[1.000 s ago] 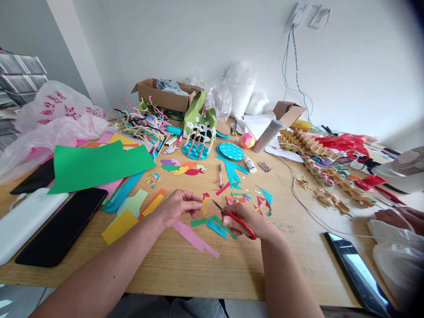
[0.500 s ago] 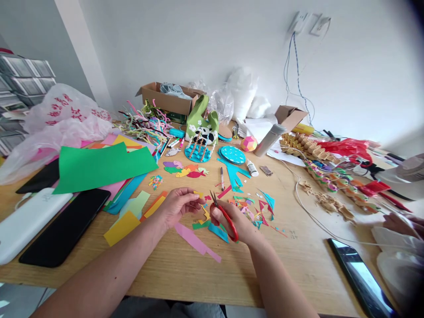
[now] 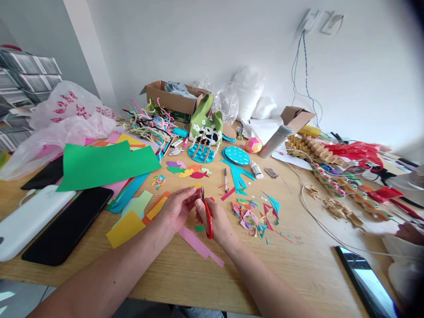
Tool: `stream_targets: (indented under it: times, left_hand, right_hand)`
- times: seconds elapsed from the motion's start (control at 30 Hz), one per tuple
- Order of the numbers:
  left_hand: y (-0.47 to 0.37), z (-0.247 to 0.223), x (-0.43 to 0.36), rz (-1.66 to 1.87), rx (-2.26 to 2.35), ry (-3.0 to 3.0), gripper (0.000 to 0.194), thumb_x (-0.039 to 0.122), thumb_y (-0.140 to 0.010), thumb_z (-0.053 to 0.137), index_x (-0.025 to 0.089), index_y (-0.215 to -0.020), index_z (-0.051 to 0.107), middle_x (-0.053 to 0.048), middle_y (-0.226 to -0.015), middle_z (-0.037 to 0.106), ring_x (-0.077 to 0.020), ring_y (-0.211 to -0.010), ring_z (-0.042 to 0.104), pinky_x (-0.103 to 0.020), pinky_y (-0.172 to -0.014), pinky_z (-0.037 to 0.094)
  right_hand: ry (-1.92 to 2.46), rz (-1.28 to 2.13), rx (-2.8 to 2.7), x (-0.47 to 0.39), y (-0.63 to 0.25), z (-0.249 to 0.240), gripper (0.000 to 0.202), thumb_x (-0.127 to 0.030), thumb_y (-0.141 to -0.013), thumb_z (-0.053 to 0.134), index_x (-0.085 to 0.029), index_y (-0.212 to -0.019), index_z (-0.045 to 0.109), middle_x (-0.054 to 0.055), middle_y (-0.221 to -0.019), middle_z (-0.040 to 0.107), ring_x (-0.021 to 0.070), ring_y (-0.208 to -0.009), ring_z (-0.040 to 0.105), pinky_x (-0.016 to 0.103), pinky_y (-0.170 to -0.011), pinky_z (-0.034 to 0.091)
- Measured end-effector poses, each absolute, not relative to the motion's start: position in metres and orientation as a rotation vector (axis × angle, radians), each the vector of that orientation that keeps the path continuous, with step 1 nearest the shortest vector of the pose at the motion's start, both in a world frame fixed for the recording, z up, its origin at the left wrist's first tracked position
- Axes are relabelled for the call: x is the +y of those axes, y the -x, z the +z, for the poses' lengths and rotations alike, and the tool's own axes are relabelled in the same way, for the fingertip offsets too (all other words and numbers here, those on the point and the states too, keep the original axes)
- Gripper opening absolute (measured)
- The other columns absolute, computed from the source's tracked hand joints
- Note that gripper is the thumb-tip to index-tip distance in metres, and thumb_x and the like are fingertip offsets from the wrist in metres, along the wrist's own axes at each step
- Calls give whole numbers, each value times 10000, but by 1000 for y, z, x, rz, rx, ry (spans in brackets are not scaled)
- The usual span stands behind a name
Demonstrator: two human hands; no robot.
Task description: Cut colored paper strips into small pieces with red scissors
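- The step in hand looks like snipping a little yellow paper piece [image 3: 195, 186] with the red scissors [image 3: 209, 221]. Both are near the middle of the frame, up above the surface [image 3: 205, 282].
- The left hand [image 3: 175, 207] has its thumb and pointing finger pressed together, pinching the yellow paper piece. Its other fingers curl in underneath.
- The right hand [image 3: 218, 223] has its fingers wrapped around the red handles. The dark blades point up toward the top of the frame, right beside the left fingertips.
- The piece is tiny and partly hidden by the hand, so I can't tell its shape or whether the blades touch it.
- To cut well, pinch only a small edge and leave the part to be cut sticking out.
- Turn the paper, not the scissors, when the line bends. Take little snips, since small paper can flop or tear.
- Watch the left fingertips! They are very near the blades, so tuck them back first.
- Let bits drop away from the paper fish [image 3: 187, 172], above the hands in the frame. The scrap pile [image 3: 247, 213], right of the middle, is a good place for them.
- The pink strip [image 3: 198, 247] lies flat just below the hands.
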State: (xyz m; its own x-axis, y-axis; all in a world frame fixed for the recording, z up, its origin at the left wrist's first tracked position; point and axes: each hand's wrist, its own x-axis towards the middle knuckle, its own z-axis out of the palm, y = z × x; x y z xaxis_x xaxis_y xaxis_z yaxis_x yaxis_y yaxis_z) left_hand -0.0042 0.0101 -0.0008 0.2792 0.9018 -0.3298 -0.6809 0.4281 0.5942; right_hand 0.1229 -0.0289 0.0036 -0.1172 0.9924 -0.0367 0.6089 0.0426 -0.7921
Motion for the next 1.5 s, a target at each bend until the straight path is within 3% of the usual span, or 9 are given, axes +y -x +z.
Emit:
stream_targets:
  times: [0.27,0.5,0.9,1.5]
  left_hand:
    - [-2,2,-1,1059,694,-290,156,200,-624,784,134,-748,717,-48,-795,717,-134,-745,643,-235,-724,485]
    - [-5,3,-6,1002,643,-281,150,219,-632,776,133,-743,721,-31,-755,697,-101,-635,595,-225,-618,451]
    - [-5,1,-5,1085,700,-358,170,216,-582,796,137,-597,646,11,-601,608,-73,-547,518,-203,-525,384]
    - [-7,-2,-6,1153,792,-385,150,168,-529,804,141,-615,684,-5,-645,660,-101,-631,575,-227,-634,436]
  right_hand:
    - [1560,899,-1714,-31,-120,-9,448,-592,-895,454,-173,-742,499,28,-609,574,122,-509,474,215,-471,327]
    - [1547,856,-1686,-30,-120,-10,476,-609,-887,445,-177,-689,477,4,-555,495,105,-485,403,208,-447,296]
    - [1586,917,-1670,-31,-125,-12,567,-691,-834,455,-160,-647,528,33,-536,561,115,-457,475,209,-421,322]
    - [1583,932,-1700,-32,-127,-8,531,-651,-862,452,-163,-662,516,27,-558,558,121,-489,485,214,-449,335]
